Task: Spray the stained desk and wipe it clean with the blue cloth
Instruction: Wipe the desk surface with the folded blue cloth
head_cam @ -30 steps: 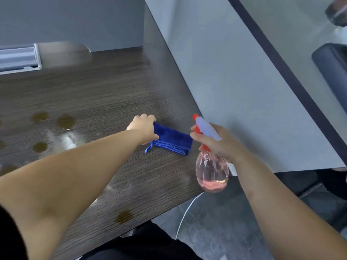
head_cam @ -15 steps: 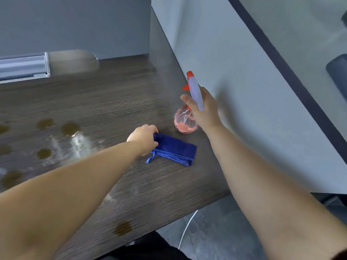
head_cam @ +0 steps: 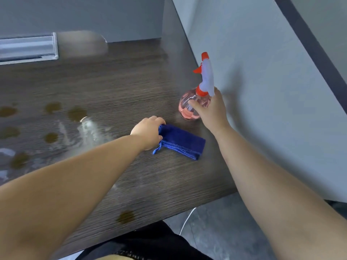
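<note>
Pinching blue cloth point(head_cam: 182, 141) on stained desk point(head_cam: 122, 87) — left hand point(head_cam: 148, 131) grip; right hand point(head_cam: 212, 111) grip round spray bottle point(head_cam: 185, 113).

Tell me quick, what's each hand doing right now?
Left hand: closed, fingers gripping one end of the blue cloth lying on the desk.
Right hand: closed round the pink spray bottle standing on the desk.

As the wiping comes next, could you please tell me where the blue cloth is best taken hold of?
Take the cloth by its left short end, coming from the left and above. It lies flat on the desk as a folded strip, that end faces the stains, and the left hand grips it there; the right hand holds the spray bottle.
</note>
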{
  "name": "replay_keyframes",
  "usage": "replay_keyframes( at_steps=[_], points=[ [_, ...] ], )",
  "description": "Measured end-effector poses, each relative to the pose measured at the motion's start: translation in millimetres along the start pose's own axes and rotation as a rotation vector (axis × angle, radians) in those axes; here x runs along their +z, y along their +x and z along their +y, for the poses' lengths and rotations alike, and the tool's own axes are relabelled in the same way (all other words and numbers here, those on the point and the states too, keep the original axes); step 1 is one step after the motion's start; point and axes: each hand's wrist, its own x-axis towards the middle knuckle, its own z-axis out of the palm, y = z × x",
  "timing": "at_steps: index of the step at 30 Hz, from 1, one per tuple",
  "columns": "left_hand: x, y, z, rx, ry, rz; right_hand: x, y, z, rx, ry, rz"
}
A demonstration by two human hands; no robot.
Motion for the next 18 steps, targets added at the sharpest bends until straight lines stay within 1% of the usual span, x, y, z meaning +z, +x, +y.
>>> replay_keyframes(
  at_steps=[2,5,7,8,10,11,12,14,16,18],
  points=[
    [1,0,-1,0.004,0.003,0.008,2,4,-2,0.024,-0.033,-0.007],
    [1,-1,1,0.004,0.004,0.013,3,7,-8,0.036,0.013,0.003],
    [0,-2,2,0.001,-0.005,0.023,4,-3,-8,0.016,0.079,0.052],
    [0,-3,2,-0.002,-0.016,0.024,6,-15,-1,0.031,0.062,0.106],
    [0,-3,2,-0.011,-0.045,0.037,12,-44,16,0.099,-0.096,0.192],
    [-1,-2,3,-0.015,-0.058,0.043,15,-57,23,0.104,-0.204,0.177],
    [-2,-2,2,-0.021,-0.071,0.052,17,-66,30,0.08,-0.31,0.114],
    [-4,-1,4,-0.03,-0.091,0.078,19,-67,35,0.032,-0.485,-0.101],
    [-5,-2,3,-0.034,-0.124,0.085,19,-58,31,0.03,-0.565,-0.291],
    [-7,-4,3,-0.031,-0.21,0.088,17,-52,23,0.03,-0.578,-0.417]
  ],
)
